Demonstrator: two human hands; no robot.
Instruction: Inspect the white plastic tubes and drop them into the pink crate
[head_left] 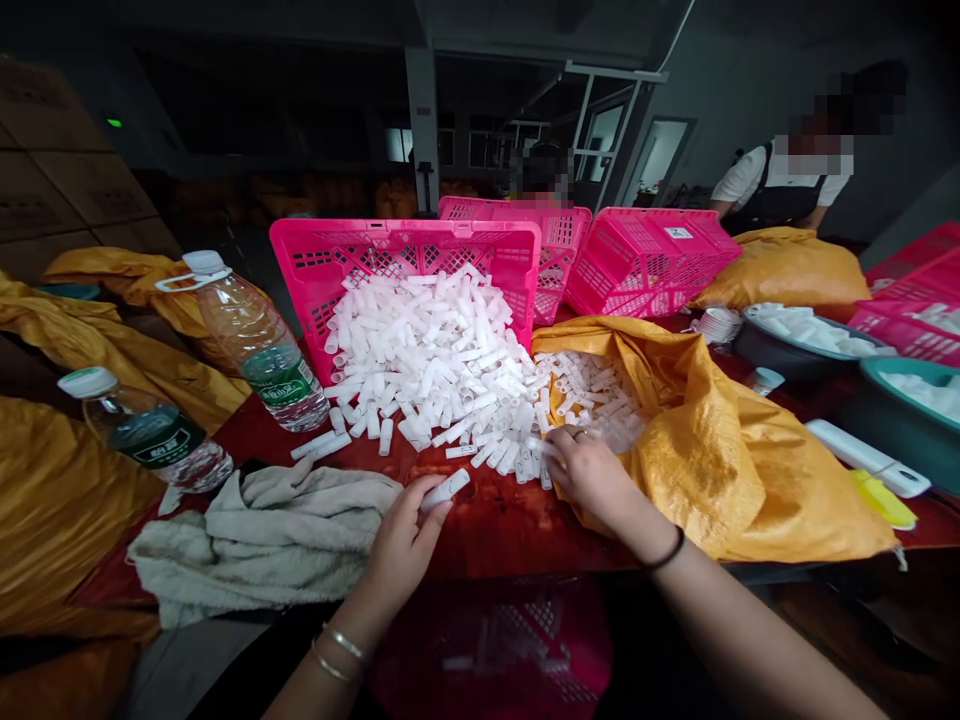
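Observation:
My left hand (409, 530) grips a short white plastic tube (445, 491) between thumb and fingers, above the table's front part. At the right edge of a heap of similar white tubes (427, 350), my right hand (589, 470) has its fingers curled and pressed on a white tube; the fingertips are partly hidden. The heap spills from a tipped pink crate (405, 232) onto the dark red table (480, 540). Beside my right hand lies an open orange woven sack (712, 450), with more white tubes in its mouth.
Left of the heap stand a large water bottle (259, 345) and a smaller bottle (146, 430). A grey cloth (262, 540) lies in front. More pink crates (652, 262), basins of white pieces (795, 345) and a person (795, 190) are at the back right.

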